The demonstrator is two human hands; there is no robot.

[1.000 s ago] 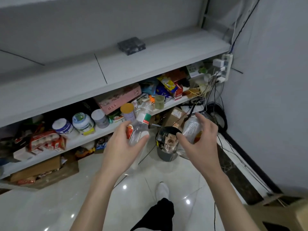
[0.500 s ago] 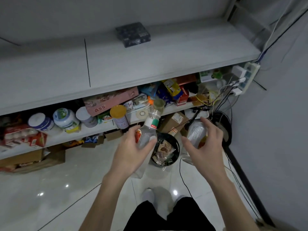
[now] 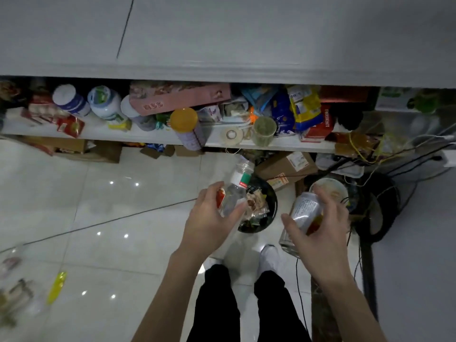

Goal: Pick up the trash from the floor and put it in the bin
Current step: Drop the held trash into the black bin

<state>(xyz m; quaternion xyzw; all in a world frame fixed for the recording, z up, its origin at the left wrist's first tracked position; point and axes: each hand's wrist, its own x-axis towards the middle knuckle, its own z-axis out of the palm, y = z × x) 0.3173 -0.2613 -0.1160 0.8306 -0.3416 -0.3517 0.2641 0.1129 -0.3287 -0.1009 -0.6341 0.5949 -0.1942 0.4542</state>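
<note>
A: Left hand [image 3: 209, 218] clamped round a clear plastic bottle [image 3: 235, 191], over the black bin [image 3: 271, 206]?

B: Yes. Right hand [image 3: 320, 233] grips a can [image 3: 304, 211] just right of it. Both look light, thin-walled, easily dented; hold mid-body.

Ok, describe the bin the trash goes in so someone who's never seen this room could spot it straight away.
Find the long white shelf crammed with jars and packets; the bin stands on the glossy floor tiles below its front edge, between the person's two hands. It is a small round black tub already holding crumpled wrappers, unlike the brown cardboard boxes behind it.
</note>
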